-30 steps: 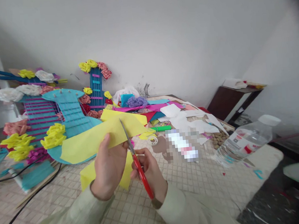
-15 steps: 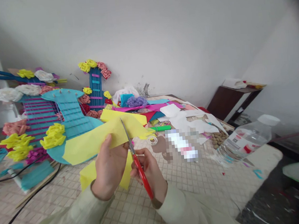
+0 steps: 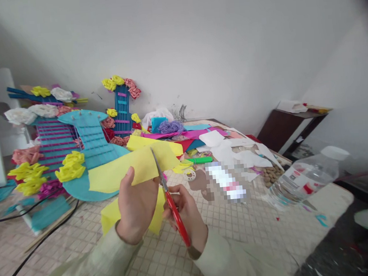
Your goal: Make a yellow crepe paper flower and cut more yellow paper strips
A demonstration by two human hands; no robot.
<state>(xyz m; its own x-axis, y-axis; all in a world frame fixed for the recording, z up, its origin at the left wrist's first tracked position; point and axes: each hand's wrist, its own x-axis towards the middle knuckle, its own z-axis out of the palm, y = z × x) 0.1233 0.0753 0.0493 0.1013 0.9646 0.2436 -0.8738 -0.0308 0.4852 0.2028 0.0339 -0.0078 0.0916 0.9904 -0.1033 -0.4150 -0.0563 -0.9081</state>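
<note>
A strip of yellow crepe paper (image 3: 109,172) lies across the fingers of my left hand (image 3: 137,211), pinched under the thumb. My right hand (image 3: 191,219) is closed round the red handles of a pair of scissors (image 3: 177,220). The blades point up and away, crossing the strip to the right of my left thumb. From this angle I cannot tell how far apart the blades are. Another piece of yellow paper (image 3: 110,215) shows below and behind my left hand, over the tiled-pattern tabletop (image 3: 156,260).
Blue crafted instrument shapes (image 3: 94,141) with paper flowers stand at the left back. Paper scraps (image 3: 226,149), purple yarn (image 3: 170,127) and a green stick (image 3: 200,160) lie behind my hands. A clear bottle (image 3: 306,176) stands right; a black cable (image 3: 50,231) runs at left.
The view has swung slightly left, so the scene sits further right. The left end of the yellow strip has shifted right and up a little. Both hands keep their holds.
</note>
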